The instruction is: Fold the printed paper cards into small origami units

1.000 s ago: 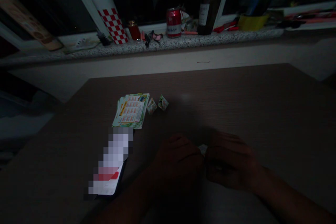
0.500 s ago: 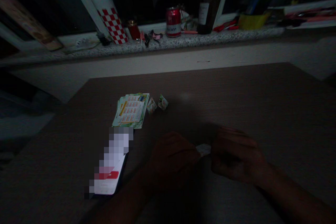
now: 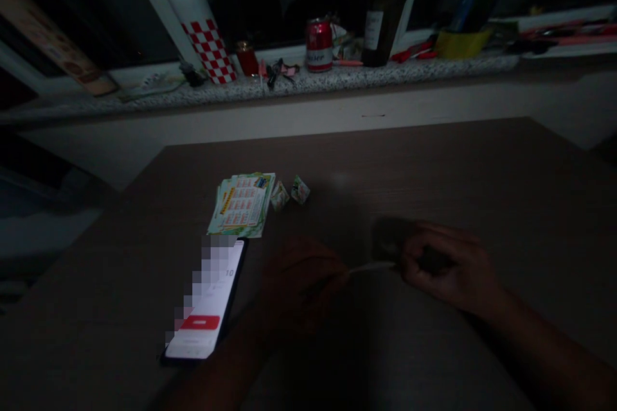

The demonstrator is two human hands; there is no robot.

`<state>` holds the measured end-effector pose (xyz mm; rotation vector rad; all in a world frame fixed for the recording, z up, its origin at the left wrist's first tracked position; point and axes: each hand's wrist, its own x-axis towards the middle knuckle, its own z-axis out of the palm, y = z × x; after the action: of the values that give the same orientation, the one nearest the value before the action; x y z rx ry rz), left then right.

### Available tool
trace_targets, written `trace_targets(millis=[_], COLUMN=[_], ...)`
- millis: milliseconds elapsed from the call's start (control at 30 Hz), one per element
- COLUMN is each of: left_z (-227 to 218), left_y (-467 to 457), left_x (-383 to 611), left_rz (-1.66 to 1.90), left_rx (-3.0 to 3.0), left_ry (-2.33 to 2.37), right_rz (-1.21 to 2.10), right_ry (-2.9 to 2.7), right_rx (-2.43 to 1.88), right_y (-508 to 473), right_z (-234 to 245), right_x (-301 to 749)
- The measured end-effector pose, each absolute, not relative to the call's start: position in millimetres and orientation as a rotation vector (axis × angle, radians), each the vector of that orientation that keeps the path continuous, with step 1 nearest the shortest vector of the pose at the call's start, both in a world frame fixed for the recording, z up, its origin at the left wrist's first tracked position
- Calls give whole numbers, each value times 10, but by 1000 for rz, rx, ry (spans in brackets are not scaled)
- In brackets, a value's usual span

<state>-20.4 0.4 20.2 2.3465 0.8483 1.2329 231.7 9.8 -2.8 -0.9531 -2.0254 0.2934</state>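
A thin pale slip of paper (image 3: 371,267) stretches between my two hands, seen nearly edge-on. My left hand (image 3: 301,282) pinches its left end; the hand is dark and a little blurred. At the other end, the thumb and forefinger of my right hand (image 3: 448,263) are closed on the slip, the remaining fingers curled. Left of the hands lies a stack of printed paper tickets (image 3: 243,202) with red number grids. Beside it rest two small folded paper pieces, one folded piece (image 3: 279,196) near the stack and another folded piece (image 3: 299,191) slightly right.
A lit phone (image 3: 200,340) lies on the brown table (image 3: 434,167), left of my left forearm. Along the granite sill (image 3: 347,80) stand a red-checkered bottle (image 3: 209,45), a red can (image 3: 319,45), a dark labelled container (image 3: 383,26) and a yellow tape roll (image 3: 463,43).
My hands have drawn slightly apart, the right one moving right and the left one left. More of the slip shows between them, now turned edge-on.
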Motion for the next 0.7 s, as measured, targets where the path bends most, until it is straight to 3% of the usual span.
trace_targets(millis=[233,367,467,700], left_z=[65,3,3,71], left_y=[-2,-6,-19,-30], left_x=[-113,-67,-65,-85], left_rz=[1073,934,885,687], left_rx=[1882,1711,1944,2420], left_ry=[1197,1286,1253,1173], right_rz=[608,1100,1334,1471], right_ry=[-1908,-1582,-1379,-1223], right_rx=[-1020,-1186,-1199,-1239], right_y=[4,0,20,53], right_z=[-76,-129,-150,-196], right_x=[2205,2116,2079,2100])
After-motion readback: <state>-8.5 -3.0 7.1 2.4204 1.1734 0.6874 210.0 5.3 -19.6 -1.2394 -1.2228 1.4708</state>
